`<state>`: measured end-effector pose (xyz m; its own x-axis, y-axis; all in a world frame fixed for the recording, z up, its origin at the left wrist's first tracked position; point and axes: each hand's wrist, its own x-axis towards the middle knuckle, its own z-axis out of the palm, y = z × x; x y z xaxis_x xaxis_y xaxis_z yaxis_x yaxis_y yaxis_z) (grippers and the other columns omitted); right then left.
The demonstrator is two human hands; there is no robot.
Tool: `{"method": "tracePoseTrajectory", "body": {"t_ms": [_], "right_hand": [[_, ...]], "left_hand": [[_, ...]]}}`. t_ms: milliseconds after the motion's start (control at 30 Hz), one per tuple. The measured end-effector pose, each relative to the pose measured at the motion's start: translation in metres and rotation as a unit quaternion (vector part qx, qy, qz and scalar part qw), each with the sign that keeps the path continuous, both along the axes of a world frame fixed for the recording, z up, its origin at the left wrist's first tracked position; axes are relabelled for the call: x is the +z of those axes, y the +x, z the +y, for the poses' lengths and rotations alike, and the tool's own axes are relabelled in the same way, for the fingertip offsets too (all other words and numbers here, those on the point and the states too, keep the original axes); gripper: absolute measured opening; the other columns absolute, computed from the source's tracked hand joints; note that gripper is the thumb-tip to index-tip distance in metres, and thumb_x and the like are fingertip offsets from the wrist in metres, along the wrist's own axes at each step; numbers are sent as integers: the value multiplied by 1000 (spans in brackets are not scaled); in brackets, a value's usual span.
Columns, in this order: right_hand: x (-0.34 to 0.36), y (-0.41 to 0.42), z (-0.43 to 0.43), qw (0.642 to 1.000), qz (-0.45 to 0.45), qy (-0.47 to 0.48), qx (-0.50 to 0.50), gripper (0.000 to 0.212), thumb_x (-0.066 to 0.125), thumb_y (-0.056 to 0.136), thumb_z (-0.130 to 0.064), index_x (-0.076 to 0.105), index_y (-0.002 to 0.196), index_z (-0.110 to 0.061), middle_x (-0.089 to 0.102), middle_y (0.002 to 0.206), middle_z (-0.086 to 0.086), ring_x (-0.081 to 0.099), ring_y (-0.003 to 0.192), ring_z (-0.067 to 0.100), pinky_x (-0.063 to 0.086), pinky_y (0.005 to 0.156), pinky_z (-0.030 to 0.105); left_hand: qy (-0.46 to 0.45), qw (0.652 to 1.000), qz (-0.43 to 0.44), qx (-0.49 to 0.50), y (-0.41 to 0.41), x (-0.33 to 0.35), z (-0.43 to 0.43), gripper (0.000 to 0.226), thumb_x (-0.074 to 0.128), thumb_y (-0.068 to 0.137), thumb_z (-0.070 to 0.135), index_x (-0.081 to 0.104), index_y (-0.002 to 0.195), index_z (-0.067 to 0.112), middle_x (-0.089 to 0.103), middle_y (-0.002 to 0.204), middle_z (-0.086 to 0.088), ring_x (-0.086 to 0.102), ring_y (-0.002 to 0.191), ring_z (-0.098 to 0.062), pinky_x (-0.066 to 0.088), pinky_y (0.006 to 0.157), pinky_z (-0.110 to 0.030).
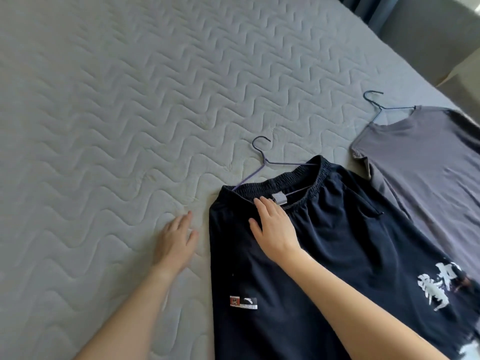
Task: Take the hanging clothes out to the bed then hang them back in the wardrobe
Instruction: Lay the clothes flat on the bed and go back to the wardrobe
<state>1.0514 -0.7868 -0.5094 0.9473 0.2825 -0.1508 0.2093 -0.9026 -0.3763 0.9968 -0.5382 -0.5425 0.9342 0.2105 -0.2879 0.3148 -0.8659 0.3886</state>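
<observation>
Black shorts (337,242) with white print lie flat on the grey quilted bed (117,113), a purple wire hanger (262,157) threaded through their elastic waistband. My right hand (275,227) rests flat on the shorts just below the waistband, fingers straight, beside a small grey label. My left hand (176,240) lies open on the mattress just left of the shorts, touching no garment. To the right a grey T-shirt (420,157) lies spread out on its own dark blue wire hanger (376,102), whose hook sticks out past the collar.
The quilted mattress stretches wide to the left and far side. Its right edge runs diagonally at the upper right, with a dark curtain (368,6) and a pale grey surface (436,35) beyond it.
</observation>
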Motion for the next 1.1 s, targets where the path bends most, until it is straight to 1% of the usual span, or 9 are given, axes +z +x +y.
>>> {"method": "tracePoseTrajectory", "body": {"t_ms": [167,300,400,500,600,733,900,1000,1100], "right_hand": [[149,-92,-29,995,81,65,0,49,43,100,-36,46,144,-13,55,139,2,47,130,21,38,106,29],[253,-185,-65,990,110,90,3,43,43,100,-37,54,137,-17,60,134,-5,51,127,14,39,101,24],[312,-242,-96,977,141,158,-11,29,48,100,-30,65,120,-17,67,116,-7,60,111,12,41,87,19],[344,-286,-118,956,183,231,-12,19,50,100,-24,68,102,-21,71,96,-8,64,93,5,44,76,14],[342,-317,-120,918,267,291,-34,25,48,101,-19,70,89,-18,72,81,1,68,84,18,50,77,29],[316,-348,-99,874,399,276,14,31,43,102,-16,70,94,-4,73,86,18,67,75,29,51,68,33],[311,-400,-42,845,463,185,193,25,48,98,-11,72,90,-4,73,85,22,69,74,33,52,68,35],[321,-447,4,815,479,133,299,26,47,99,-12,71,92,-6,73,85,18,70,79,32,51,70,35],[325,-510,46,781,494,103,369,27,45,101,-12,69,96,-2,71,88,22,68,82,31,53,70,30]], "left_hand": [[-92,994,-2,60,-98,150,-32,47,41,97,29,45,142,17,55,135,-6,49,126,-23,41,104,-37],[-157,983,-13,93,-214,266,-64,57,33,88,45,56,131,16,60,126,0,55,119,-17,43,102,-30],[-197,972,-19,128,-298,336,-91,61,29,82,53,64,118,18,64,111,10,59,106,-10,46,94,-25],[-250,949,-28,189,-371,370,-116,36,37,84,52,63,102,34,61,99,28,57,99,5,46,89,-18],[-275,910,-56,305,-438,379,-135,15,48,98,33,61,105,35,62,107,19,57,102,6,47,86,-17],[-312,785,-122,521,-529,383,-176,19,50,98,23,68,106,21,66,105,15,61,97,5,45,79,-8],[-330,592,-167,716,-652,362,-243,30,48,99,17,73,84,25,73,85,-5,67,90,-24,51,87,-36],[-332,458,-193,802,-722,342,-281,33,48,99,11,73,79,17,70,76,-7,65,85,-31,51,81,-36],[-317,315,-218,868,-789,331,-317,25,49,98,13,69,89,1,69,87,-20,61,74,-25,46,69,-31]]}}
